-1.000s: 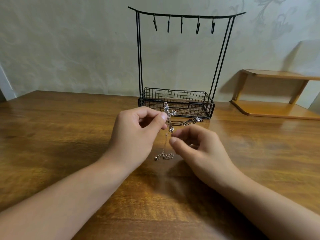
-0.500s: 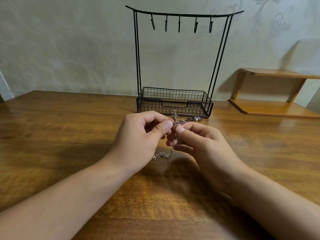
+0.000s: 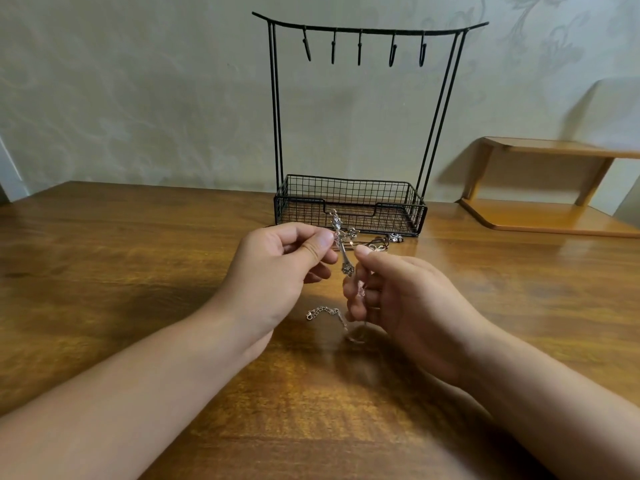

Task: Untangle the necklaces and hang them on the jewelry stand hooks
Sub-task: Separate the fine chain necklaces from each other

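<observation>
Here, left hand [image 3: 277, 271] fingers [image 3: 320, 245] pinching cross pendant [image 3: 341, 244], right hand [image 3: 401, 299] curled on chain [image 3: 360, 289]

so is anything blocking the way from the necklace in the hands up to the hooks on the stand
Nothing visible does. The left hand pinches the cross pendant necklace and the right hand holds its chain just in front of the stand's wire basket. The five hooks hang bare above, with open air between.

Glossy wood table [image 3: 138, 271], silvery metal necklace [image 3: 341, 244]
</observation>
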